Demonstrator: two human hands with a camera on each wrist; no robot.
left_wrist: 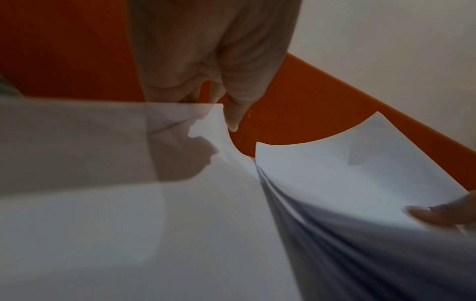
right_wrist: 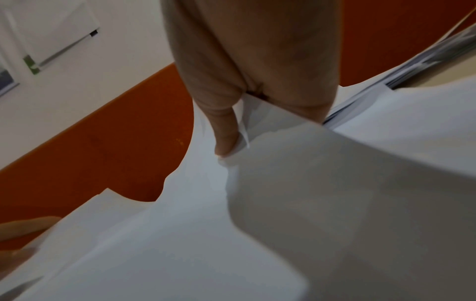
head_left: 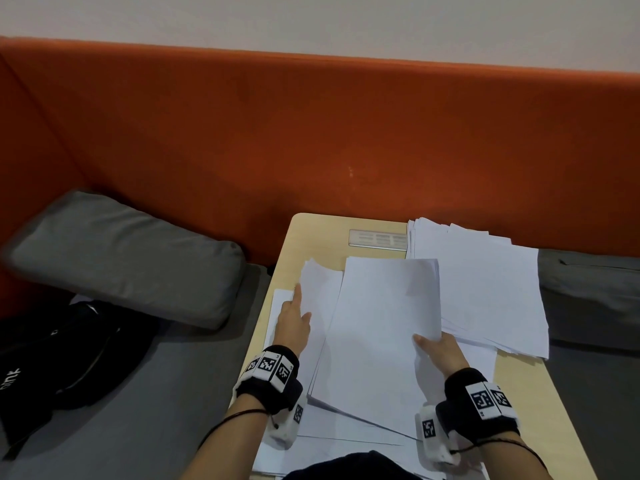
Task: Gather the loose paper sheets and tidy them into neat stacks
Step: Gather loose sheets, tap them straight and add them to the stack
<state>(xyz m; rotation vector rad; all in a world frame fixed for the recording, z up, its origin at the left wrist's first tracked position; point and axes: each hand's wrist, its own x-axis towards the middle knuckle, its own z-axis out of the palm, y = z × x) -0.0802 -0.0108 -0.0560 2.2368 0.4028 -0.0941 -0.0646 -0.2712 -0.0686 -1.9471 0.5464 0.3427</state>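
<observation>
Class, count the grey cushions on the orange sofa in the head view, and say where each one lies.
2. One grey cushion lies left of the table; the other cushion lies right of it, partly hidden behind the paper pile. More may be out of frame.

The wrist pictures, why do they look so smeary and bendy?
Left wrist view: the paper is soft with blur, and a dark finger shadow falls on the sheet. Right wrist view: the sofa edge curves from the wide lens. Head view is sharper.

A light wooden table (head_left: 526,403) stands against an orange bench back; on it lie a spread pile of white sheets (head_left: 485,289) at the far right, loose sheets (head_left: 346,434) at the near edge, and a grey slotted panel (head_left: 377,239) set in at the far edge
</observation>
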